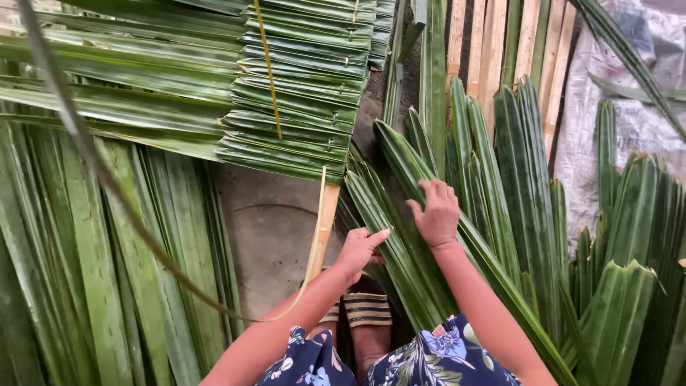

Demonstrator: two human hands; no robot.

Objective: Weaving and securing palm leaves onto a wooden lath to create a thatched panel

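My left hand [359,250] rests on a pile of long green palm leaves [400,214] that lie fanned on the floor in front of me, its fingers curled over one leaf's edge. My right hand [436,213] is spread flat on the same pile a little further up, fingers apart, pressing the leaves. A partly sewn panel of folded leaves [300,86] hangs from a thin bamboo slat [323,229] above my left hand. My foot in a striped sandal [366,309] shows between my arms.
More leaf stacks lie at the left [86,271] and right [622,286]. Pale wooden slats [500,43] lean at the back, next to a grey tarp [643,107]. A thin leaf rib [107,179] curves across the left. Bare concrete floor [268,236] shows below the panel.
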